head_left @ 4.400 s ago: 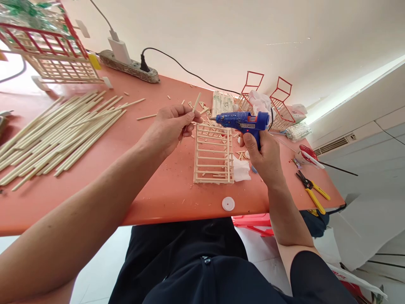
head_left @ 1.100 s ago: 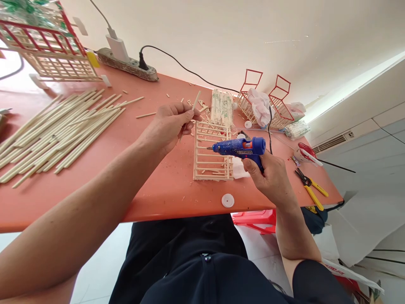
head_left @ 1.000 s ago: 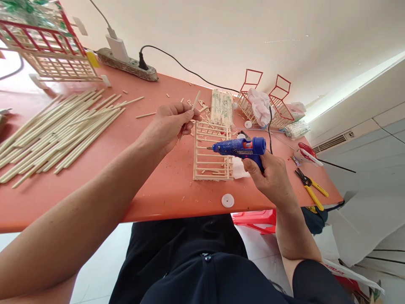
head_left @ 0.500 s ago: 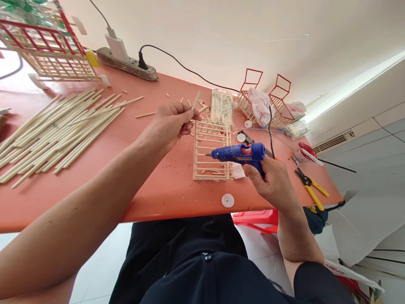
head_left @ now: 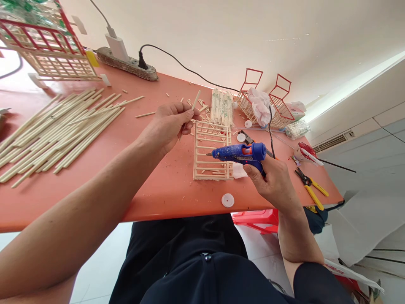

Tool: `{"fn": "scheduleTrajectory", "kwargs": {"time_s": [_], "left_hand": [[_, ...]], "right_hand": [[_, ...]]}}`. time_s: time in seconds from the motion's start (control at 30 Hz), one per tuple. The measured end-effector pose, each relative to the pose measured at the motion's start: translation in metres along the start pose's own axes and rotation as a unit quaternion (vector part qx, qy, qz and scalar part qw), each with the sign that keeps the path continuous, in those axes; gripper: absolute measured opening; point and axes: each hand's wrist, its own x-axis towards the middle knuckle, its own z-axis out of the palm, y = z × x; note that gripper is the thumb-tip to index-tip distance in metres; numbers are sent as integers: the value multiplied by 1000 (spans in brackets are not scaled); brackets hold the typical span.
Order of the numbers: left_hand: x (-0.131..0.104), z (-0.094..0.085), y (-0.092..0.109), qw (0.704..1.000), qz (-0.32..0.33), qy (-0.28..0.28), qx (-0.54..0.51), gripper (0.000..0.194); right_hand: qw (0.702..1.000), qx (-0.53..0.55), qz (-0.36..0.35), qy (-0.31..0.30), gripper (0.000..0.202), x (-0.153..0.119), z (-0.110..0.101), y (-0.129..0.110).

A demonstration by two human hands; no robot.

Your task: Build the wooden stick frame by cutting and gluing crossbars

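Observation:
Pinched between the fingers of my left hand [head_left: 175, 124] is a thin wooden stick [head_left: 196, 100], tilted with its upper end showing above the fingertips. My right hand [head_left: 274, 179] is wrapped round the handle of a blue hot glue gun [head_left: 238, 153], its nozzle pointing left. The nozzle hangs over a small frame of wooden sticks [head_left: 195, 158] on the orange table; whether they touch I cannot tell. Short stick offcuts [head_left: 205, 172] show between the bars of this frame. A white disc [head_left: 228, 200] lies near the table's front edge.
Many loose sticks [head_left: 66, 131] spread over the left side of the table [head_left: 152, 177]. A power strip [head_left: 126, 63] sits against the wall. Packed sticks [head_left: 221, 107] and small stick carts [head_left: 280, 107] stand at the back. Yellow-handled pliers [head_left: 311, 185] lie at right.
Almost nothing differs. The stick in my left hand has tilted very slightly, and the glue gun has shifted a touch to the right.

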Motion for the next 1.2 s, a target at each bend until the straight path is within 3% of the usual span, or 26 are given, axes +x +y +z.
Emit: {"fn": "scheduleTrajectory", "kwargs": {"time_s": [0.43, 0.97, 1.2], "left_hand": [[0, -2, -1, 1000, 3, -7, 0, 29], [0, -3, -1, 1000, 0, -6, -2, 27], [-1, -1, 1, 1000, -1, -6, -7, 27]], "right_hand": [[1000, -3, 1, -9, 36, 0, 0, -1], [998, 7, 65, -9, 44, 2, 2, 0], [999, 10, 44, -9, 41, -1, 1, -1]]}}
